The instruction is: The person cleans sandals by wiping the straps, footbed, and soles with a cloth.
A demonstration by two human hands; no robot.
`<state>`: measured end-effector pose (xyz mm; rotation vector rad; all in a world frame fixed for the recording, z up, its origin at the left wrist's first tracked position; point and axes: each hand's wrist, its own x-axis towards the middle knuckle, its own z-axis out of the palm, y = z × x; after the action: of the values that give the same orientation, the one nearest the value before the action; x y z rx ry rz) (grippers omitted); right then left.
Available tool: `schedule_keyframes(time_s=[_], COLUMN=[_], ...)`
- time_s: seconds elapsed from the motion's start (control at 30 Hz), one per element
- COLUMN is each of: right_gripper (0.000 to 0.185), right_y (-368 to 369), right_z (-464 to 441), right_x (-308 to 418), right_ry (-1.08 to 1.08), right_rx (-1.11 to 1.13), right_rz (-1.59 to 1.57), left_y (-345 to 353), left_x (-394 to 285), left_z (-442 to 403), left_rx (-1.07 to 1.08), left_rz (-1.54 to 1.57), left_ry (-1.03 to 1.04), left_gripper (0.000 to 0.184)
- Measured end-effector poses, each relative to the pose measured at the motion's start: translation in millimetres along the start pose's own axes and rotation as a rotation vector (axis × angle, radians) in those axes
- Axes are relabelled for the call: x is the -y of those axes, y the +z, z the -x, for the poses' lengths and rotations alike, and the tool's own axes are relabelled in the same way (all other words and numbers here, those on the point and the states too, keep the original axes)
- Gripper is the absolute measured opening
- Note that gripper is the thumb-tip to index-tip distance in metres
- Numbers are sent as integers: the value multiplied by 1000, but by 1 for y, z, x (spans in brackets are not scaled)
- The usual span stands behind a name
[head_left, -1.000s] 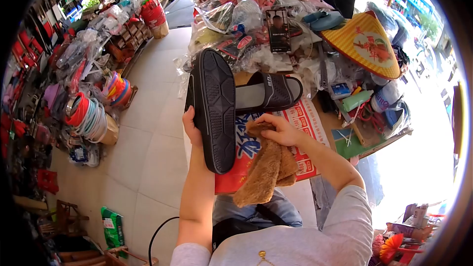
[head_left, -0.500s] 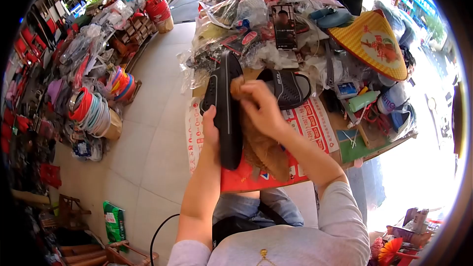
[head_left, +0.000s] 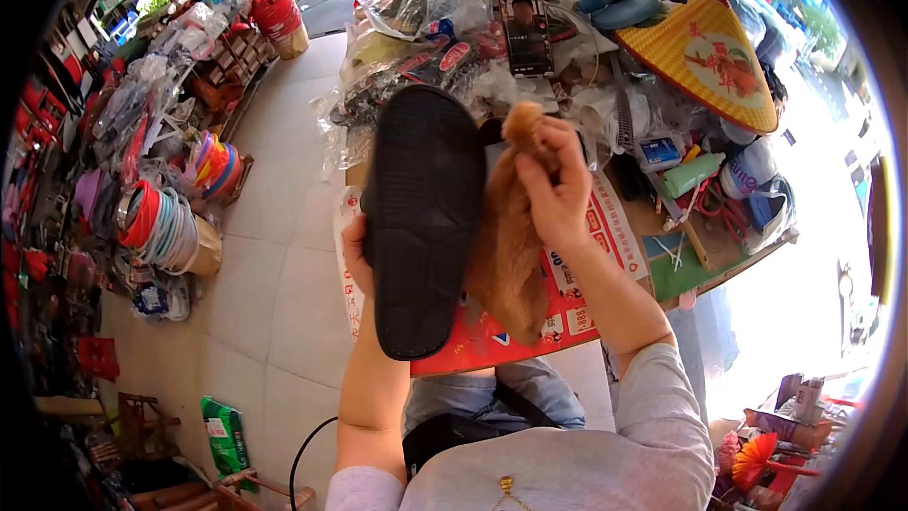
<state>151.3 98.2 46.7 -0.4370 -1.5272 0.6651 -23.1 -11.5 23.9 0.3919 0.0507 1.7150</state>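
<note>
A black slide sandal (head_left: 423,218) is held up with its patterned sole facing me. My left hand (head_left: 357,254) grips it from the left edge, the fingers mostly hidden behind the sole. Just to the right, my right hand (head_left: 560,185) pinches a brown fuzzy cloth (head_left: 511,255), one bunched end poking above the fingers and the rest hanging down over the table front. The cloth hangs close along the sole's right edge; whether they touch I cannot tell. The second sandal is mostly hidden behind the held one and the cloth.
Red and white printed paper (head_left: 619,237) covers the table front. Behind lie plastic-wrapped goods, a phone (head_left: 526,30) showing a person on its screen, and a yellow conical hat (head_left: 705,61). A green bottle (head_left: 693,171) is at right. Buckets and crowded shelves line the left.
The sandal has turned from edge-on to show its sole. My right hand with the cloth has come away from the sandal, to the right and slightly up. The view has shifted a little.
</note>
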Motion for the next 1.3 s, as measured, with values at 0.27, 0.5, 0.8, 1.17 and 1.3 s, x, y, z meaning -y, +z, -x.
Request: schedule_keyframes(time_s=[0.27,0.5,0.8,1.17,1.3], right_gripper=[24,27,23,26,31], right_y=[-2,15,18,26,35], right_z=[-12,17,14,20,45], right_x=[6,37,37,41,51], right_ry=[-126,-412,-315,-271,-358], right_rx=[256,723,558,470,668], right_rz=[323,245,364,216,136], left_y=[-6,-26,-30,-22,-32], left_x=[17,8,9,10,5], left_z=[-6,-14,-14,-10,-17], left_rx=[-63,156,4,-65,130], left_rz=[-110,166,-16,87,197], left_ry=[-217,-264,-227,-259,-308], left_gripper=[59,58,61,59,57])
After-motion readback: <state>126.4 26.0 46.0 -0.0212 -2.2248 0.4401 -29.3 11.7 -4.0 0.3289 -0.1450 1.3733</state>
